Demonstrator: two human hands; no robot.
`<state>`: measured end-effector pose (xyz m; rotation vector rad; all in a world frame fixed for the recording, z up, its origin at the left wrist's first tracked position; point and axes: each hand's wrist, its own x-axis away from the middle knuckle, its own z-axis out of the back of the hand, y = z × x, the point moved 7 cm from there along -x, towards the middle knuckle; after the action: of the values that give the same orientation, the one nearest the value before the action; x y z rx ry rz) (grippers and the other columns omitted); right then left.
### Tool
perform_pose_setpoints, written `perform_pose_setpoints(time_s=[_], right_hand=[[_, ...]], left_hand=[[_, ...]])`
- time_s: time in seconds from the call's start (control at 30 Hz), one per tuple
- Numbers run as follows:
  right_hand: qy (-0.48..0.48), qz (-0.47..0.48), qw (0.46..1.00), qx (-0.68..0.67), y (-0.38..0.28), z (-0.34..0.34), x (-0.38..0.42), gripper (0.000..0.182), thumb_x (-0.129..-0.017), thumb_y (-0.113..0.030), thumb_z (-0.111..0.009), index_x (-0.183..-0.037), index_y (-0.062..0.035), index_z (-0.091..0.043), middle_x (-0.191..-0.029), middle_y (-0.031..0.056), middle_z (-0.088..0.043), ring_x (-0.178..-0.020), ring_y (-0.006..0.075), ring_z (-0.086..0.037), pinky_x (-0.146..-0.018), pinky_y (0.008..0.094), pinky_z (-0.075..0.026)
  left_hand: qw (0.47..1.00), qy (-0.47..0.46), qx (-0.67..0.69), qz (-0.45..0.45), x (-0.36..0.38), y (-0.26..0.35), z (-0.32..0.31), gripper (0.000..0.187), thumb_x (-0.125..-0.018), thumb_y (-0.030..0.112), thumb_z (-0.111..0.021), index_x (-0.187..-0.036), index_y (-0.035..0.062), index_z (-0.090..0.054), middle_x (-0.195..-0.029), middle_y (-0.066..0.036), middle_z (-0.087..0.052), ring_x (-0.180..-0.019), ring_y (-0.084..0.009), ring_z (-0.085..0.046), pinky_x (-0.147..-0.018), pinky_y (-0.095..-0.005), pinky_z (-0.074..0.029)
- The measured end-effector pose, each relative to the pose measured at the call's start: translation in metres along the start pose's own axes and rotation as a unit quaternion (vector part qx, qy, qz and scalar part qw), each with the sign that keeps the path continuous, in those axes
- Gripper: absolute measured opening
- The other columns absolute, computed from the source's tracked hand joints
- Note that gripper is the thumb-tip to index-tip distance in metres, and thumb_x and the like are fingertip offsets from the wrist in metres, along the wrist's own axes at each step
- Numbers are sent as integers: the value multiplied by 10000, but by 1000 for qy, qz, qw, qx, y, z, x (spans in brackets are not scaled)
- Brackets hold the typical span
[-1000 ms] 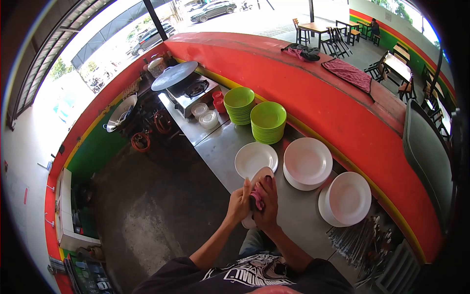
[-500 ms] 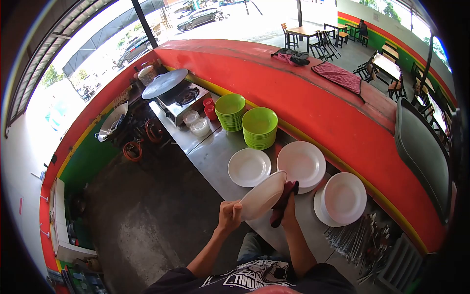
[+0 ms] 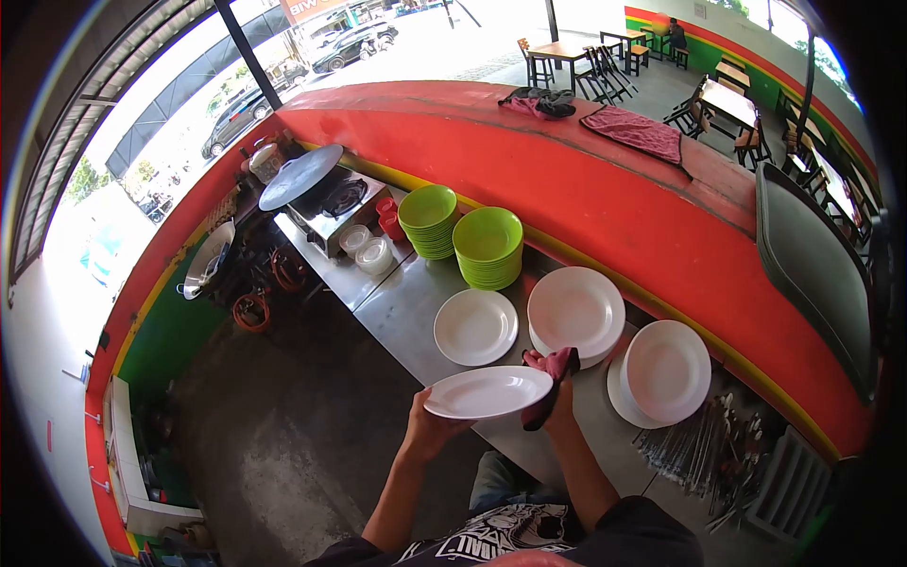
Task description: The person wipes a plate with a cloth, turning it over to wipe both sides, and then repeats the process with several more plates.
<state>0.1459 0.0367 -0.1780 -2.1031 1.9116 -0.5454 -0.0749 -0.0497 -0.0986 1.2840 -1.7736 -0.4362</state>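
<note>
A white plate [image 3: 487, 392] is held up in front of me, tilted so its inner face shows. My left hand [image 3: 433, 416] grips its left rim, the fingers going underneath. A dark red cloth [image 3: 551, 378] is bunched in my right hand [image 3: 559, 402], against the plate's right edge. Just beyond lies a single white plate [image 3: 475, 327] on the metal counter [image 3: 406, 302]. To its right are a stack of white plates [image 3: 576, 312] and another stack [image 3: 667, 371] at the right.
Two stacks of green bowls [image 3: 487, 248] stand behind the plates. Spoons and forks [image 3: 694, 449] lie in a pile at the right, beside a grey cutlery tray [image 3: 789, 487]. A stove [image 3: 335, 203] is at the far left end. A red wall [image 3: 661, 255] edges the counter.
The held plate has turned from steeply tilted to nearly level, its inner face now towards me. My left hand has shifted left and slightly up with it. The view has swung slightly.
</note>
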Motion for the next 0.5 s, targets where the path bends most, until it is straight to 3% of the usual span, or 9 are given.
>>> perform_pose_setpoints(time_s=[0.1, 0.2, 0.23, 0.33, 0.37, 0.5], right_hand=[[44, -10, 998, 44, -5, -8, 7, 342, -969, -305, -619, -1174, -31, -600, -1175, 112, -624, -1128, 247, -595, -1053, 391, -439], [18, -9, 982, 190, -1, -7, 9, 349, -950, -217, -635, -1247, -38, -596, -1159, 66, -630, -1106, 184, -591, -1005, 345, -442], [77, -16, 970, 230, -2, -7, 12, 358, -913, -178, -672, -1240, -47, -608, -1121, 31, -634, -1053, 135, -589, -950, 324, -451], [76, 22, 944, 320, 1, -9, 9, 370, -883, -170, -708, -1219, -42, -620, -1081, 23, -644, -1006, 127, -602, -915, 305, -465], [101, -8, 935, 339, 4, -4, 9, 364, -861, -142, -727, -1194, -34, -629, -1051, 13, -653, -979, 120, -607, -888, 293, -471], [97, -1, 933, 345, 12, -6, 4, 329, -847, -92, -726, -1157, -43, -628, -1045, 18, -652, -959, 118, -605, -868, 286, -472]], left_hand=[[996, 59, -56, -28, -10, -6, 23, 558, -1019, 437, -433, -1400, 29, -460, -1261, -136, -603, -1137, -280, -616, -967, -462, -524], [987, 100, -78, -103, -33, -10, 51, 472, -1042, 337, -456, -1392, 20, -466, -1254, -120, -606, -1118, -249, -620, -942, -422, -538], [985, 113, -62, -118, -42, -13, 59, 451, -1048, 310, -457, -1391, 18, -465, -1254, -116, -605, -1112, -240, -620, -936, -412, -538], [972, 149, -69, -166, -60, -21, 72, 409, -1068, 295, -439, -1366, 21, -492, -1204, -88, -621, -1057, -182, -613, -905, -356, -525], [967, 160, -80, -184, -65, -22, 74, 401, -1074, 301, -429, -1354, 23, -506, -1179, -75, -629, -1032, -158, -610, -892, -332, -518], [949, 205, -139, -196, -91, -34, 93, 402, -1078, 280, -413, -1365, 10, -495, -1198, -77, -621, -1060, -155, -588, -947, -316, -472]])
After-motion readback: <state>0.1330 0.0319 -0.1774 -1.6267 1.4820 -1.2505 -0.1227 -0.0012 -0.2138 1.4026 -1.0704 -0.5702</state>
